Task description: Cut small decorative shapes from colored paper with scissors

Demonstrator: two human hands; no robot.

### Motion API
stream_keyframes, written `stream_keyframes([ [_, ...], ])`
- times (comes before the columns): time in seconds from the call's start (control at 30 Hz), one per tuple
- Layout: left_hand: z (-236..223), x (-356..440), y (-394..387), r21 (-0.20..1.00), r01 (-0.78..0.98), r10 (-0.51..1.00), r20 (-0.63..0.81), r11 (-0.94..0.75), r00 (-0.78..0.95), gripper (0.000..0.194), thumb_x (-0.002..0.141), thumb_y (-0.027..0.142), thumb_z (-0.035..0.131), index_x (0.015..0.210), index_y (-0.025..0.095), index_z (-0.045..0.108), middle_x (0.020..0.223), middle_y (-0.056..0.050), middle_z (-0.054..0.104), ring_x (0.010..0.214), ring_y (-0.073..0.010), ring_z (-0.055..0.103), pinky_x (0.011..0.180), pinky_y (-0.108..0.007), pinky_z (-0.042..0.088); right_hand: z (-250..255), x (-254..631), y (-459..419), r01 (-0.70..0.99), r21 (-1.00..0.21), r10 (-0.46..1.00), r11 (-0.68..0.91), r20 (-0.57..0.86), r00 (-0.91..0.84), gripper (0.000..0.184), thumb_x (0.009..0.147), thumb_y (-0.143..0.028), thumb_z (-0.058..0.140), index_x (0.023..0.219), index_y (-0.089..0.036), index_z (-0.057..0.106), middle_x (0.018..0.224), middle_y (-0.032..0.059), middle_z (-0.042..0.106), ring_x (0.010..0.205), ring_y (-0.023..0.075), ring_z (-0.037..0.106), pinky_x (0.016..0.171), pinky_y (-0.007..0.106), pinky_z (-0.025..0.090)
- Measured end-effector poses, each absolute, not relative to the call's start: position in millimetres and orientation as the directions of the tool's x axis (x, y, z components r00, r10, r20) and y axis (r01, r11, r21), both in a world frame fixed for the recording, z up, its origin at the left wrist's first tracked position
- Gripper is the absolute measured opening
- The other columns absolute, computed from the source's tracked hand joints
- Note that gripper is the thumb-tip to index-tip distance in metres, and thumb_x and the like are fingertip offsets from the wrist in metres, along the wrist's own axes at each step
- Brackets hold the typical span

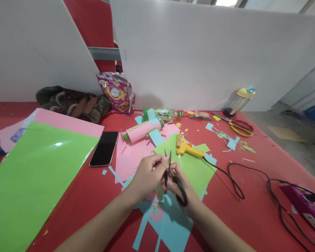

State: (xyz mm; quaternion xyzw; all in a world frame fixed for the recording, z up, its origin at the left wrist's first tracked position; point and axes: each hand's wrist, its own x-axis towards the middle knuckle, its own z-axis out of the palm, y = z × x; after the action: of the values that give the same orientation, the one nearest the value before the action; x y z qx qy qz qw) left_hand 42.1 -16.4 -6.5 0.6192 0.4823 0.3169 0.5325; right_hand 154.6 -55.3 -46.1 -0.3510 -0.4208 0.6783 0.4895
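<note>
My right hand (186, 190) grips small scissors (183, 191) with black handles, their blades parted and pointing away from me. Close beside the blades, my left hand (149, 173) is closed in a pinch; whatever sits between its fingertips is too small to make out. Below both hands lie blue paper (177, 224) with cut strips and small pink and green scraps. Just beyond the right hand, a yellow glue gun (190, 149) rests on green paper (201, 178). A bottle wrapped in pink paper (143, 132) lies on its side farther back.
On the red table (78, 210), a phone (104, 148) and green sheets (41, 175) lie left. Behind are a snack bag (116, 92), a green bottle (162, 114), larger scissors (240, 127) and a clear bottle (237, 101). A black cord (236, 187) runs right near a purple power strip (306, 206).
</note>
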Motion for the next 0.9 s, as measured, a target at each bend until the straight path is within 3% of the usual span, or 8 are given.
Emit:
stream_keyframes([
  [0.6,-6.9,46.0,-20.9,0.981,0.174,0.941,-0.14,0.089,0.308,0.031,0.078,0.032,0.039,0.051,0.017,0.036,0.037,0.006,0.038,0.039,-0.0079,0.041,0.044,-0.021,0.031,-45.5,155.2,-57.1,-0.37,-0.917,0.96,-0.148,-0.044,-0.276,0.034,0.069,-0.045,0.059,0.082,-0.022,0.036,0.072,-0.0023,0.042,0.061,0.0113,0.043,0.059,0.027,0.037],
  [0.9,-3.0,48.6,-23.9,0.979,0.187,0.952,-0.126,0.075,0.278,0.033,0.079,0.031,0.039,0.05,0.017,0.034,0.034,0.007,0.035,0.036,-0.0067,0.038,0.042,-0.019,0.029,-43.4,154.7,-57.6,-0.35,-0.93,0.964,-0.109,-0.013,-0.264,0.031,0.071,-0.043,0.057,0.08,-0.022,0.035,0.07,-0.0036,0.04,0.052,0.0087,0.043,0.054,0.025,0.036],
])
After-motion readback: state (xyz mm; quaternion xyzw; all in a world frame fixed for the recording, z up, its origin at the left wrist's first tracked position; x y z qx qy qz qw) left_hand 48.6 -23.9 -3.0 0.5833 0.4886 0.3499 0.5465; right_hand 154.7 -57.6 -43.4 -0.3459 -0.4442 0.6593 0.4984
